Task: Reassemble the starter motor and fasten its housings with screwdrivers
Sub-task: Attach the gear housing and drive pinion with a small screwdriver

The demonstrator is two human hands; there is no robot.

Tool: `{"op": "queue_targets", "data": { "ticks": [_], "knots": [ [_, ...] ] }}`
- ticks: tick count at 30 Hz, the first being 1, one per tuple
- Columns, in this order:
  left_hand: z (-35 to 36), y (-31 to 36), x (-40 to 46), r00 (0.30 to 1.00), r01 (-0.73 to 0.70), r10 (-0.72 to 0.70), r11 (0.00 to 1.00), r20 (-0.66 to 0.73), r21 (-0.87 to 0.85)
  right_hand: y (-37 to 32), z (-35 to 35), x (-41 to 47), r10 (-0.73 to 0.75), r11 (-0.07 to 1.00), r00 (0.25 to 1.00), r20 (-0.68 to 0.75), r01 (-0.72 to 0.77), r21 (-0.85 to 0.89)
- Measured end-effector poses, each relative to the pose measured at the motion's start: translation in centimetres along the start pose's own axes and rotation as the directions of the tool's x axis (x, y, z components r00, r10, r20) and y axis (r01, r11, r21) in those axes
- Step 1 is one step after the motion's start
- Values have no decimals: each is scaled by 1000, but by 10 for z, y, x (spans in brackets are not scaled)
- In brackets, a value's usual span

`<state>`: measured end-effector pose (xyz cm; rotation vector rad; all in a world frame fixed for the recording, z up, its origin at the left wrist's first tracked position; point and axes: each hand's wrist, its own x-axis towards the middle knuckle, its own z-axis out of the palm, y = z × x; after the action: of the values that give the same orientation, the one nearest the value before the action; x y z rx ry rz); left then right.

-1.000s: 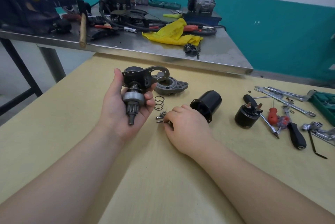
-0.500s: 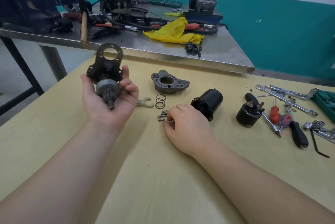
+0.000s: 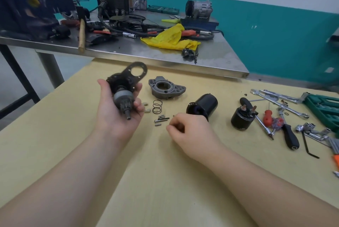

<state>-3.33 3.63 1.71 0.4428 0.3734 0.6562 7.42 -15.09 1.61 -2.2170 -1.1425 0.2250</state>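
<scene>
Left hand (image 3: 117, 114) at 10 o'clock, fingers curled round the gear shaft (image 3: 123, 96) (plate end blurred). Right hand (image 3: 190, 131) on worktop (image 3: 73, 135), fingers pinched beside loose screws (image 3: 161, 118).

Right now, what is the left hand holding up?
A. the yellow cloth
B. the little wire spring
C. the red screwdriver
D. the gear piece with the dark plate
D: the left hand grips the gear piece with the dark plate, lifted above the wooden table.
</scene>
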Motion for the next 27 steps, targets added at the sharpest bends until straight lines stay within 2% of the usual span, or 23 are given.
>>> {"op": "queue_targets", "data": {
  "ticks": [3,8,12,14,16,19,24,27],
  "knots": [
    [9,-20,-9,997,46,-52,991,52,123,8,-11,-22,101,947,995,-15,-91,309],
    [24,-47,-36,974,119,-169,947,148,299,25,-21,-51,181,775,983,37,-166,610],
    [35,-67,-57,969,188,-239,883,69,430,36,-19,-50,280,575,960,7,-174,799],
    [38,-73,-66,954,243,-295,852,43,464,37,-20,-50,236,536,971,-45,-92,839],
    [40,-77,-72,938,262,-341,824,70,503,37,-22,-50,178,543,977,-117,2,840],
    [38,-84,-71,919,254,-371,815,133,521,38,-27,-52,203,521,964,-172,42,853],
    [29,-86,-62,908,219,-372,815,195,537,34,-38,-55,201,435,976,-79,-17,900],
    [27,-89,-53,939,244,-335,809,78,535,33,-37,-55,188,403,982,8,-84,911]
  ]
}}
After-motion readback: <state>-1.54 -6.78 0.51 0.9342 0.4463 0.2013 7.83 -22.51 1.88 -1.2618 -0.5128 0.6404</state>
